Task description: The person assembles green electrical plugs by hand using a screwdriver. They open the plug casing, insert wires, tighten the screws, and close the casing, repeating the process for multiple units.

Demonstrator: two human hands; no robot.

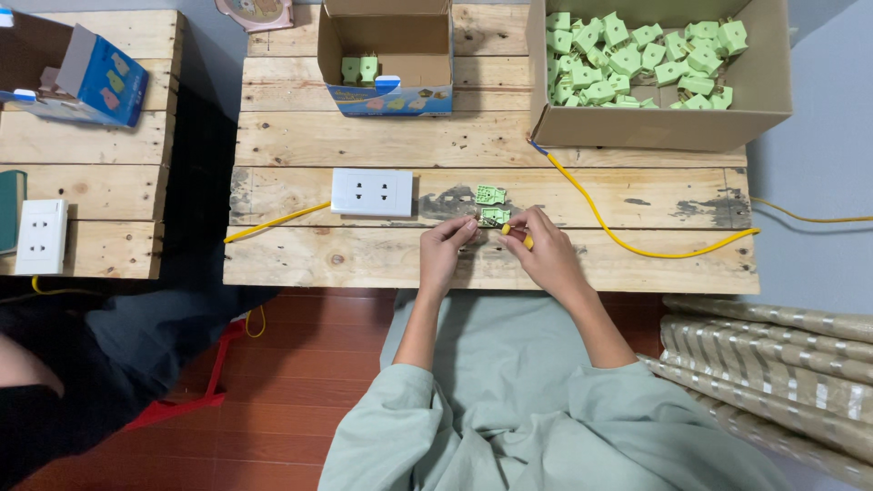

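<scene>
The left hand [447, 244] and the right hand [538, 247] meet over the front planks of a wooden pallet table [364, 264], fingers curled inward toward each other. The left hand's fingertips pinch a small green plug adapter [494, 216] at its near edge, while the right hand closes around a yellow-handled tool [516, 234], its tip pointing at the same piece. A second green adapter [489, 194] lies flat on the wood just beyond the hands, apart from the held one. To the left of the left hand sits a white double socket block [372, 192], with a yellow cable [273, 220] running out of its left side toward the table edge. Another yellow cable [637, 244] loops past the right hand, from a large cardboard box [655, 127] at the far right, and trails off the table's right side. That box is open and heaped with many green adapters [637, 59]. Farther ahead of the left hand stands a smaller open carton [386, 55] with a blue printed front, holding two green adapters [358, 69]. Well off to the left, on a separate pallet table [91, 191], lie a blue carton [95, 80] tipped on its side and another white socket block [41, 236]. Both forearms reach forward from pale green sleeves [391, 400], elbows wide, wrists angled in. Rolled patterned sheets [773, 364] lie near the right elbow.
</scene>
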